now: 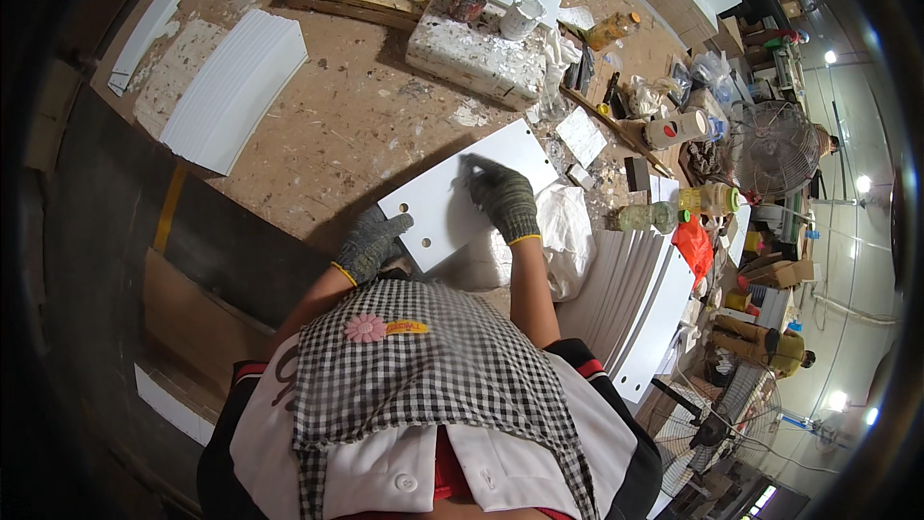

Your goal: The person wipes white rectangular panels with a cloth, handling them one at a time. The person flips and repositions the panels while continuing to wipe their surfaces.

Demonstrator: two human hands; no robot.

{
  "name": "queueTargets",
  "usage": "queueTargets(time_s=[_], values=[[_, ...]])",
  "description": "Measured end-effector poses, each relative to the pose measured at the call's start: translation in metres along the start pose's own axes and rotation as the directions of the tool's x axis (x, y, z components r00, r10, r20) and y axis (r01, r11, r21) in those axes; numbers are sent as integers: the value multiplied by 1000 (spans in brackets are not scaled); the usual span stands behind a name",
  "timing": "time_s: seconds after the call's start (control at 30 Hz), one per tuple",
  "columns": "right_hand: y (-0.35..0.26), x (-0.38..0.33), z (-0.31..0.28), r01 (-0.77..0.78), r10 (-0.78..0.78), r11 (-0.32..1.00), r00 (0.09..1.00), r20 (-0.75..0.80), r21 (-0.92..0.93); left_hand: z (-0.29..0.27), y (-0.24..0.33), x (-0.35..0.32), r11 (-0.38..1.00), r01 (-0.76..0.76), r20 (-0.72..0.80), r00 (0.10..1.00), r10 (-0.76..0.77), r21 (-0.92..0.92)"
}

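Well, your left hand wears a coarse grey-green knit glove with a yellow cuff; its thumb lies over the near left end of the board, while the other fingers are hidden, so I cannot tell how tight the grip is. The board slants before you, flat, smooth, white and oblong, with round holes at its near end. Your right hand, gloved alike, bends over its face and covers part of it; whether it pinches anything, I cannot tell.

Around you, leftmost, white slats lie stacked on a stained brown surface. Beyond the board, a paint-crusted block bears a dark can and a white cup. Crumpled white wrap crowds your right forearm; past it come more white panels and a red bag.
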State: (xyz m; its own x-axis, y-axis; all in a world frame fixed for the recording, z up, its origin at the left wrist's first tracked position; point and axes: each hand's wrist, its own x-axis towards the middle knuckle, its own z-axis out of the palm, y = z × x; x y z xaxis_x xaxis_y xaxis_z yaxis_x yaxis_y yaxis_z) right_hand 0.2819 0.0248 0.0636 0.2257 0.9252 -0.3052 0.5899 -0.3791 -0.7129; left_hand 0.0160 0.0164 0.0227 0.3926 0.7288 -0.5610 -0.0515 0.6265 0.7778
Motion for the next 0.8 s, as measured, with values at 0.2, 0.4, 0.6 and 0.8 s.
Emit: queueTargets(time_s=[0.2,0.4,0.6,0.8], values=[[2,7,1,14,-12,999,997,-71,31,2,5,-3,997,5,1,1000,-5,79],[-8,-5,2,110,-110,994,994,-7,-5,-1,6,-3,985,-49,47,998,41,168],[12,60,-36,86,-39,919,991,-130,385,-9,-8,6,877,-207,110,978,176,434],[48,222,-75,3,-1,1000,945,-326,5,-15,-23,9,990,-111,150,984,96,91]])
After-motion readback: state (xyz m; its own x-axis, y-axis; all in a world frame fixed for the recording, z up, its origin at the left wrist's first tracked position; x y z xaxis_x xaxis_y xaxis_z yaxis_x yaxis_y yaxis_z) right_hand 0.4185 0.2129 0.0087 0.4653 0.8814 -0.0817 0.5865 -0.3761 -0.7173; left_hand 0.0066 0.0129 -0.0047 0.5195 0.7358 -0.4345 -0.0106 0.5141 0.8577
